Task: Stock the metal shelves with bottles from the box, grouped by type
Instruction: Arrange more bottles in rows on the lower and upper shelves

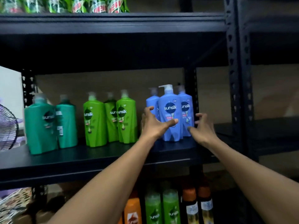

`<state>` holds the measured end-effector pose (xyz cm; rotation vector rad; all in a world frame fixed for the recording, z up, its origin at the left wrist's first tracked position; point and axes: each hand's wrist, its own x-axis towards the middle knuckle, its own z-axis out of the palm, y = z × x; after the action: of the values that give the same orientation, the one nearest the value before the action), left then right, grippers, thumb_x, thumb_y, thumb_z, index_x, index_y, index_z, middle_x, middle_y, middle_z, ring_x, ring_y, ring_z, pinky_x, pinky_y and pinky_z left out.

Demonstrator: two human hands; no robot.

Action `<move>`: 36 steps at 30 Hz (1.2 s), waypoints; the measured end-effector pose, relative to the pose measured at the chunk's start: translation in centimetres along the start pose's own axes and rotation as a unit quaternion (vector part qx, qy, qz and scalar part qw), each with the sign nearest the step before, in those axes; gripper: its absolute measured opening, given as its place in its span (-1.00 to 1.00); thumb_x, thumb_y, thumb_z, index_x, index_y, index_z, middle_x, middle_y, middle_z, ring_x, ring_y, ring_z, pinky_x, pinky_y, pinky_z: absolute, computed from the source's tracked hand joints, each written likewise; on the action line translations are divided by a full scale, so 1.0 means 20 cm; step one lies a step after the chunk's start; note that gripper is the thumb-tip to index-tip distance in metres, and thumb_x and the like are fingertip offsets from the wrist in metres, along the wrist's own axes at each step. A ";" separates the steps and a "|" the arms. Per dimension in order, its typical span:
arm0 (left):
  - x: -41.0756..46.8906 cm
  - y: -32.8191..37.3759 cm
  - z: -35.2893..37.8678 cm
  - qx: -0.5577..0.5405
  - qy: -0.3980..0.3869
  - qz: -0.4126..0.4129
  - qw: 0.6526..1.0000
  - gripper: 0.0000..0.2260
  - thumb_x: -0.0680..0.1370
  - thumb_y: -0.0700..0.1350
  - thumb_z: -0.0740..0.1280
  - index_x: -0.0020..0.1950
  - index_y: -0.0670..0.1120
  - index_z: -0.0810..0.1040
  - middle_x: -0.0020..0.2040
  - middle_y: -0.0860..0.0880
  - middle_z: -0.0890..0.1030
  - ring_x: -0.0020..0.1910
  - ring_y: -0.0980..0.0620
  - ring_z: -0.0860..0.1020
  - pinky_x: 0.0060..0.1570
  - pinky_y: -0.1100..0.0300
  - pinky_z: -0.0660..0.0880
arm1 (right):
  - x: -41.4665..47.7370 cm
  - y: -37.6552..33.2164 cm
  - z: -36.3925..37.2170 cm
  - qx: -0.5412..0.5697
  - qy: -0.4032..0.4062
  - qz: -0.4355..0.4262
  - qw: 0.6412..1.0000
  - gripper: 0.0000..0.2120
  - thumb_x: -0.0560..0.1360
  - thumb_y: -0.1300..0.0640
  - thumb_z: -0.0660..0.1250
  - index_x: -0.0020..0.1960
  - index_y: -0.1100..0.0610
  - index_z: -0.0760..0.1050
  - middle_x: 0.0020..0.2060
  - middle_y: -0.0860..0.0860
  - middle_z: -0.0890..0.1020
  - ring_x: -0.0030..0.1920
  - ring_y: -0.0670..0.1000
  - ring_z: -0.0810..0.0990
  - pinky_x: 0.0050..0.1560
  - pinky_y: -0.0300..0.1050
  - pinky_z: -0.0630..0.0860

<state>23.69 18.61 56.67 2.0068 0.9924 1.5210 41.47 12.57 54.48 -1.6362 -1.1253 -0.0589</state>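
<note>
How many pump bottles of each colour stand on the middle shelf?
Dark green bottles: 2
Light green bottles: 3
Blue bottles: 3
Total: 8 in view

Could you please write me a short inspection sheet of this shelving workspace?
Surface: black metal shelf, level.
Job's things: three blue bottles right, three light green bottles middle, dark green bottles left; all upright and grouped.
Clutter: nothing seen.
Hands: left hand has its thumb on the front blue bottle; right hand has its fingers curled beside the group; grip unclear.
Cables: nothing seen.
Surroundings: fan at left; soda bottles above; more bottles below.
</note>
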 end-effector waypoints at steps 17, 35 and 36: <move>-0.03 0.06 0.18 0.121 0.065 -0.121 0.983 -0.07 0.15 0.22 0.65 0.30 -0.16 0.29 0.29 -0.13 0.50 0.25 -0.21 0.54 0.05 0.02 0.51 | 0.07 0.00 0.08 -0.075 -0.097 0.068 0.990 -0.06 0.44 0.08 0.40 0.58 0.07 -0.17 0.51 0.23 0.15 0.51 0.26 0.15 0.49 0.15 0.19; -0.22 -0.18 -0.60 0.155 0.154 -0.113 0.969 -0.06 0.09 0.25 0.64 0.29 -0.11 0.33 0.18 -0.11 0.56 0.17 -0.17 0.57 0.19 -0.06 0.55 | 0.05 0.01 0.05 -0.075 -0.110 0.055 0.990 0.00 0.44 0.04 0.47 0.58 0.08 -0.18 0.49 0.25 0.15 0.49 0.28 0.17 0.42 0.17 0.25; -0.23 -0.17 -0.57 0.184 0.200 -0.075 0.959 -0.02 0.13 0.26 0.66 0.36 -0.13 0.30 0.27 -0.14 0.48 0.27 -0.19 0.48 0.25 -0.06 0.48 | 0.07 0.02 0.05 -0.068 -0.105 0.060 0.990 0.02 0.43 0.02 0.49 0.58 0.07 -0.18 0.49 0.26 0.15 0.49 0.29 0.17 0.42 0.17 0.25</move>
<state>11.28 16.53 54.82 1.8281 1.6578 1.8012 42.00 14.28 54.52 -1.8619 -1.1990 0.1200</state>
